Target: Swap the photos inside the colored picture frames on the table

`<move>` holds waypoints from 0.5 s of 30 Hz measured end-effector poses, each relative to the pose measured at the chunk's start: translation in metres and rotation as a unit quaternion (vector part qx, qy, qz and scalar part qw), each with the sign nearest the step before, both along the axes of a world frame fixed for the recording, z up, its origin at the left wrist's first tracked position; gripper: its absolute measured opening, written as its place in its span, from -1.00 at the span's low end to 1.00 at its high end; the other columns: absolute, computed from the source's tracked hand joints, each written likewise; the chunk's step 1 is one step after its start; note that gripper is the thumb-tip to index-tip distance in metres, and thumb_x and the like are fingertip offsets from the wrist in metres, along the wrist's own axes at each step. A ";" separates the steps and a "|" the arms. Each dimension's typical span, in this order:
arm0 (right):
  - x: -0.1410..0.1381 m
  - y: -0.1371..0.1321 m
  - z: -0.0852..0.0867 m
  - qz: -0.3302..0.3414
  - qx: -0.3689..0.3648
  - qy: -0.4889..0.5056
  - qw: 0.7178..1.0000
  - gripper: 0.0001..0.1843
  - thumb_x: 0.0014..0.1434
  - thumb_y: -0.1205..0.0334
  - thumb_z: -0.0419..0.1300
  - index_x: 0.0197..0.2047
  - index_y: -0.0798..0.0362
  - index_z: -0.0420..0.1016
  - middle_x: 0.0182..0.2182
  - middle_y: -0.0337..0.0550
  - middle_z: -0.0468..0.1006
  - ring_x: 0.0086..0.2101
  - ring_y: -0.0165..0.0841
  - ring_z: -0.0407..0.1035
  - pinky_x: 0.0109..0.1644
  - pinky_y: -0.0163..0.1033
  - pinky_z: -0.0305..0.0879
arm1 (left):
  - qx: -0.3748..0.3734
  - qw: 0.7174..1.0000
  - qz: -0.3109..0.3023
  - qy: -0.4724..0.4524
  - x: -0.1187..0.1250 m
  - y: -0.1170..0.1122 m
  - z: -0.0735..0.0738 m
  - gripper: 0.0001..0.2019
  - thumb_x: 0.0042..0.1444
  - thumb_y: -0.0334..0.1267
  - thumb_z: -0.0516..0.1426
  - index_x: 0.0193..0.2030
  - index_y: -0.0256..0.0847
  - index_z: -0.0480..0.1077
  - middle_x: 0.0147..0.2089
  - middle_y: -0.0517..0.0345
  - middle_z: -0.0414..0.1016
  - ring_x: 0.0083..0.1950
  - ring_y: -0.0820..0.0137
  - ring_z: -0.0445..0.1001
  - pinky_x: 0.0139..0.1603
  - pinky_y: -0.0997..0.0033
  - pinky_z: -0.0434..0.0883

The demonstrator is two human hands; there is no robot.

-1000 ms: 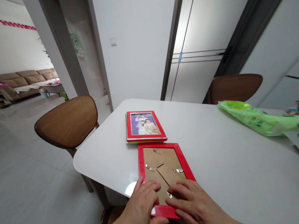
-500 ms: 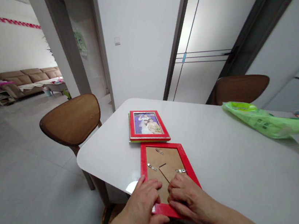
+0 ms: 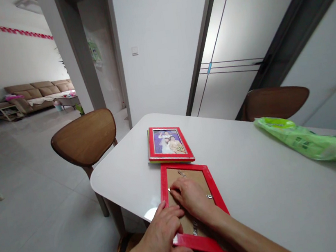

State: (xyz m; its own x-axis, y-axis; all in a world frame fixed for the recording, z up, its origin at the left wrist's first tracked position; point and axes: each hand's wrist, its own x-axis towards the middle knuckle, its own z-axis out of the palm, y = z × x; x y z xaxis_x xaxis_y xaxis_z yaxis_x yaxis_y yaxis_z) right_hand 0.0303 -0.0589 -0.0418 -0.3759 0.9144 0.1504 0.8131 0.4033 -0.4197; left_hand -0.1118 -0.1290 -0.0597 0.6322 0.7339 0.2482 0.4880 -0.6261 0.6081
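Observation:
A red picture frame [image 3: 213, 186] lies face down at the near table edge, its brown backing board [image 3: 197, 175] showing. My left hand [image 3: 166, 229] grips the frame's near left corner, thumb along the near side and fingers over the backing. My right hand [image 3: 191, 197] reaches across the board, fingertips pinched at a small metal clip [image 3: 169, 190] on the left side. Other metal clips sit at the right side [image 3: 209, 196], the near side [image 3: 195, 227] and the far side, partly hidden by my hand. Beyond lies another red picture frame [image 3: 170, 143], face up with a photo, on top of something with a green edge.
The frames rest on a white table [image 3: 238, 166] with rounded corners. On the right lies a green plastic bag [image 3: 309, 140]. Wooden chairs stand at the left [image 3: 86, 139] and the far right [image 3: 276, 101]. A sofa [image 3: 40, 95] is in the room beyond.
My right hand has moved from the near edge of the frame up to the clip on its left side, uncovering the near clip. My left hand keeps its grip on the corner.

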 end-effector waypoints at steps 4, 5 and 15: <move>-0.005 -0.002 -0.001 0.028 0.001 -0.014 0.999 -0.78 0.01 0.36 0.02 -0.54 0.08 0.46 -0.52 -0.15 0.46 -0.43 -0.40 0.28 -0.31 -0.34 0.14 | -0.001 1.000 -0.007 -0.009 0.000 0.001 0.003 -0.75 -0.12 -0.16 0.21 -0.38 -0.20 0.23 -0.02 0.02 0.32 0.08 0.30 0.19 0.20 0.15 -0.19; -0.005 -0.002 0.000 0.030 0.002 -0.015 0.999 -0.79 0.01 0.36 0.03 -0.54 0.07 0.46 -0.53 -0.16 0.46 -0.43 -0.40 0.29 -0.32 -0.35 0.14 | -0.004 1.000 -0.006 -0.010 0.000 0.001 0.004 -0.75 -0.12 -0.18 0.22 -0.38 -0.20 0.23 -0.03 0.03 0.32 0.07 0.30 0.19 0.20 0.16 -0.19; 0.029 0.048 -0.011 -0.135 0.047 -0.016 0.990 -0.79 0.05 0.23 -0.01 -0.47 0.09 0.40 -0.48 -0.11 0.48 -0.45 -0.36 0.31 -0.40 -0.33 0.08 | -0.027 0.999 0.011 0.012 0.000 -0.005 0.003 -0.70 -0.19 -0.23 0.24 -0.32 -0.20 0.24 0.05 -0.02 0.27 0.12 0.28 0.15 0.20 0.13 -0.17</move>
State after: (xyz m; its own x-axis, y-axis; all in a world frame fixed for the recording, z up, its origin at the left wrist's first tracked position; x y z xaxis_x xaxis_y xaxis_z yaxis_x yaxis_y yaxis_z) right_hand 0.0591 -0.0112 -0.0530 -0.1261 0.9646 0.2315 0.9089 0.2059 -0.3627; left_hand -0.1115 -0.1344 -0.0568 0.6214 0.7597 0.1916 0.5166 -0.5811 0.6289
